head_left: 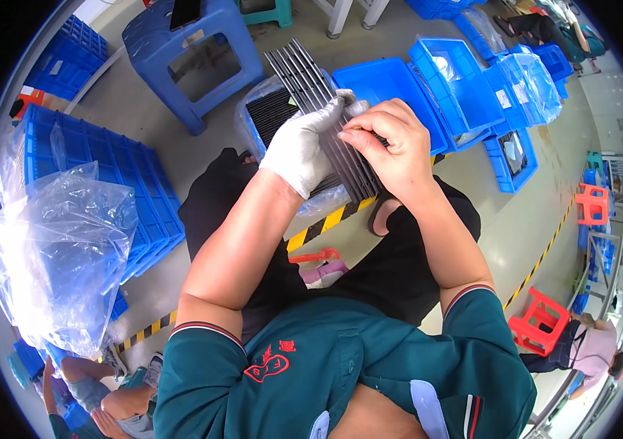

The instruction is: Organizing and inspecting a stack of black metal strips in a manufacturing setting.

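My left hand (304, 146), in a white glove, grips a bundle of long, thin black strips (300, 69) from its left side. The bundle is tilted, its far end pointing up and left. My bare right hand (392, 146) is over the right side of the bundle, thumb and fingertips pinched together at the strips. What lies between those fingertips is too small to make out. Below the bundle, a plastic-lined container (246, 121) holds more black strips (271, 113), partly hidden by my left hand.
An open blue bin (377, 77) and more blue crates (458, 80) stand at the far right. A blue stool (202, 44) is at the far left. Stacked blue crates (99, 175) and clear plastic bags (63, 249) line the left. Other people sit at the lower left and lower right.
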{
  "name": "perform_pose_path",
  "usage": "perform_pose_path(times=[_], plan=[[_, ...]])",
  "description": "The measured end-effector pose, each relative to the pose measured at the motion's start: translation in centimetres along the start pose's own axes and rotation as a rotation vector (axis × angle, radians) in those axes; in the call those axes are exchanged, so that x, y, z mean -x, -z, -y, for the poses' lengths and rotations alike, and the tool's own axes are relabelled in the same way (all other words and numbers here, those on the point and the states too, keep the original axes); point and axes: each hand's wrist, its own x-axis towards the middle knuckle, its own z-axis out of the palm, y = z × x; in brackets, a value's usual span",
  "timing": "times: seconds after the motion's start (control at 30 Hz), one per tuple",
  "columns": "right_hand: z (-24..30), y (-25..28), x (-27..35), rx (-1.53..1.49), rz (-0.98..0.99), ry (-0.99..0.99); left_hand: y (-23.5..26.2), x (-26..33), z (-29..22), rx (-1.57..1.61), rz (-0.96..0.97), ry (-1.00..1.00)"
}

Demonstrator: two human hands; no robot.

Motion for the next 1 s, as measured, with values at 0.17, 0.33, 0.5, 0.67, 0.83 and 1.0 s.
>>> perform_pose_path(times=[0.17, 0.33, 0.5, 0.67, 0.83, 1.0], plan=[[0.5, -0.1, -0.2, 0.071, 0.019, 0.115, 0.7, -0.2, 0.0, 0.064, 0.125, 0.046], [0.6, -0.2, -0.1, 0.119, 0.043, 0.163, 0.1, 0.2, 0.1, 0.081, 0.128, 0.054], [0.7, 0.4, 0.0, -0.035, 0.000, 0.031, -0.8, 0.3, 0.1, -0.023, -0.068, -0.028], [0.5, -0.1, 0.0, -0.025, 0.000, 0.051, 0.2, -0.1, 0.1, 0.051, 0.044, 0.034], [0.6, 0.1, -0.1, 0.087, 0.000, 0.146, 0.1, -0.1, 0.2, 0.047, 0.042, 0.038], [0.7, -0.2, -0.1, 0.072, -0.016, 0.157, -0.1, -0.2, 0.3, 0.008, 0.005, 0.010]])
